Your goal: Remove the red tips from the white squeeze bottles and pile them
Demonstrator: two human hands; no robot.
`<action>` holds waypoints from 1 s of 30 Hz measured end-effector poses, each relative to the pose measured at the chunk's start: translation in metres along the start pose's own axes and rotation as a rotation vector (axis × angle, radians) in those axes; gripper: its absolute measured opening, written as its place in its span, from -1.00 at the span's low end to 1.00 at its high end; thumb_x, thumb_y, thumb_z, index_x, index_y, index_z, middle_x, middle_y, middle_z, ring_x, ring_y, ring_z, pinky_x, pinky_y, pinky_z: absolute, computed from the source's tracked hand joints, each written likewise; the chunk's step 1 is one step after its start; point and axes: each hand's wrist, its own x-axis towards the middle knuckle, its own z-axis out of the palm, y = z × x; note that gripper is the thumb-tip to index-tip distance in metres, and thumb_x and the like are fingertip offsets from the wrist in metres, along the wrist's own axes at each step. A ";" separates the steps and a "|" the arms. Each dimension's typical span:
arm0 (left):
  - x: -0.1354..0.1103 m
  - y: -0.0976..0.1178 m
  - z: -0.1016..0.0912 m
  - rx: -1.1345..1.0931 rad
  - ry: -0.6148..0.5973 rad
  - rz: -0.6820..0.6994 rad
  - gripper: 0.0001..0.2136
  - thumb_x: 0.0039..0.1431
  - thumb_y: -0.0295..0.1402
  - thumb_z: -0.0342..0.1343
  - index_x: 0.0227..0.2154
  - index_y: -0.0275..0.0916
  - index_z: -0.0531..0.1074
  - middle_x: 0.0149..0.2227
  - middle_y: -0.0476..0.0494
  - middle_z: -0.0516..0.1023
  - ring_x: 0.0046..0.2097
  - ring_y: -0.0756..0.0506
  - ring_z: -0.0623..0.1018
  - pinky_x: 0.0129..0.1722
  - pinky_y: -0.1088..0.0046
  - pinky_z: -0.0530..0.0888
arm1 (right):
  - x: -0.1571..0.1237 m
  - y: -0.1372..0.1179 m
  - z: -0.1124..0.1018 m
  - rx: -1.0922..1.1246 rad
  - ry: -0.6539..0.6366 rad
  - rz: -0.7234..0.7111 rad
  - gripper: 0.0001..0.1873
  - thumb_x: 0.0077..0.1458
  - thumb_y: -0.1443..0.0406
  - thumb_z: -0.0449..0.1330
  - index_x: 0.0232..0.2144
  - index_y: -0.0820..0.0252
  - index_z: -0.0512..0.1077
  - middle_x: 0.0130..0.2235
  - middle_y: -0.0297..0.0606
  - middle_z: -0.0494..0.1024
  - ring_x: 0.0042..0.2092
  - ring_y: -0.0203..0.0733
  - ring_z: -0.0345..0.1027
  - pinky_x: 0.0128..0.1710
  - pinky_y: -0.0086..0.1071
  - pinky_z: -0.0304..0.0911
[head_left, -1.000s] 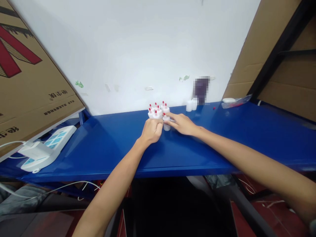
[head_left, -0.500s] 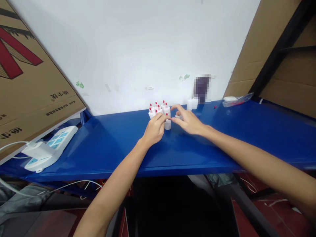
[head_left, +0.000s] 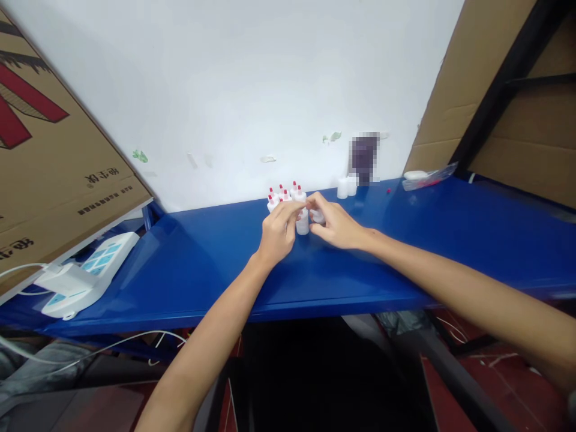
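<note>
A white squeeze bottle [head_left: 302,224] stands upright on the blue table in front of a cluster. Its top is covered by the fingers of my left hand [head_left: 279,229], which are closed over it; the red tip is hidden. My right hand [head_left: 338,224] is just right of that bottle, thumb and forefinger apart and curved. Its forefinger comes close to my left fingertips. Another white bottle [head_left: 318,215] shows between the right thumb and forefinger, and I cannot tell whether the hand touches it. Several white bottles with red tips [head_left: 299,195] stand behind my left hand.
Two white bottles [head_left: 342,188] without visible red tips stand by the wall. A small red cap [head_left: 389,191] and a clear plastic bag [head_left: 429,178] lie farther right. A white power strip [head_left: 96,270] sits at the left, beside a large cardboard box [head_left: 58,150].
My left fingers have moved over the front bottle's top, covering its red tip. My right thumb has lowered, widening its gap from the forefinger. The view has shifted slightly.
</note>
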 end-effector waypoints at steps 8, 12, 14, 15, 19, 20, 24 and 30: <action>0.003 0.010 0.002 0.087 0.165 0.066 -0.82 0.28 -0.27 0.25 -0.37 -0.25 0.48 -0.42 -0.01 0.58 -0.43 0.07 0.52 -0.36 0.55 0.51 | 0.000 -0.006 0.004 0.037 -0.065 -0.049 -0.63 -0.02 0.39 0.06 -0.15 0.08 0.05 -0.36 -0.45 0.25 -0.45 -0.30 0.09 -0.38 -0.33 0.04; 0.004 0.010 0.001 0.073 0.160 0.073 -0.79 0.25 -0.23 0.27 -0.38 -0.25 0.47 -0.44 0.00 0.57 -0.46 0.07 0.49 -0.40 0.55 0.47 | -0.001 -0.008 0.004 0.087 -0.132 -0.060 -0.53 -0.03 0.39 0.06 -0.04 0.10 0.04 -0.34 -0.43 0.32 -0.45 -0.30 0.10 -0.37 -0.31 0.07; 0.003 0.011 0.002 0.030 0.142 0.056 -0.81 0.26 -0.26 0.27 -0.39 -0.25 0.48 -0.45 0.01 0.58 -0.47 0.08 0.50 -0.41 0.57 0.47 | -0.001 -0.008 0.004 0.117 -0.152 -0.058 -0.50 -0.03 0.39 0.06 -0.02 0.11 0.05 -0.32 -0.41 0.34 -0.45 -0.29 0.10 -0.37 -0.31 0.07; 0.003 0.012 0.002 0.009 0.134 0.043 -0.81 0.26 -0.27 0.27 -0.40 -0.25 0.48 -0.45 0.01 0.58 -0.48 0.08 0.50 -0.42 0.58 0.46 | -0.001 -0.007 0.004 0.142 -0.160 -0.059 -0.48 -0.04 0.39 0.06 0.00 0.11 0.05 -0.31 -0.40 0.36 -0.45 -0.29 0.11 -0.37 -0.30 0.07; 0.001 0.014 0.003 -0.026 0.096 -0.002 -0.79 0.25 -0.26 0.28 -0.42 -0.25 0.47 -0.46 0.03 0.59 -0.52 0.10 0.48 -0.46 0.61 0.44 | -0.001 -0.006 0.005 0.378 -0.199 -0.047 -0.42 -0.07 0.39 0.04 0.05 0.09 0.05 -0.27 -0.36 0.38 -0.34 -0.23 0.19 -0.32 -0.30 0.13; 0.001 0.014 0.003 -0.024 0.084 -0.012 -0.79 0.25 -0.25 0.27 -0.42 -0.25 0.48 -0.45 0.02 0.59 -0.52 0.10 0.48 -0.46 0.61 0.44 | 0.000 -0.006 0.006 0.453 -0.206 -0.022 -0.45 -0.04 0.39 0.04 0.05 0.08 0.06 -0.28 -0.37 0.36 -0.34 -0.24 0.18 -0.33 -0.31 0.14; -0.001 0.014 0.002 0.025 0.045 -0.052 -0.86 0.28 -0.30 0.20 -0.35 -0.24 0.50 -0.44 0.01 0.60 -0.50 0.09 0.51 -0.45 0.60 0.46 | 0.001 -0.006 0.012 0.667 -0.189 0.105 -0.72 0.24 0.23 0.03 -0.02 0.06 0.11 -0.38 -0.46 0.27 -0.45 -0.31 0.05 -0.46 -0.38 0.05; -0.004 0.010 0.003 0.038 0.054 -0.065 -0.96 0.21 -0.43 0.18 -0.29 -0.24 0.50 -0.43 0.04 0.59 -0.52 0.12 0.47 -0.46 0.63 0.44 | 0.001 -0.002 0.014 0.526 -0.139 0.044 -0.75 0.36 0.10 0.04 -0.03 0.07 0.20 -0.33 -0.40 0.34 -0.38 -0.29 0.16 -0.39 -0.37 0.13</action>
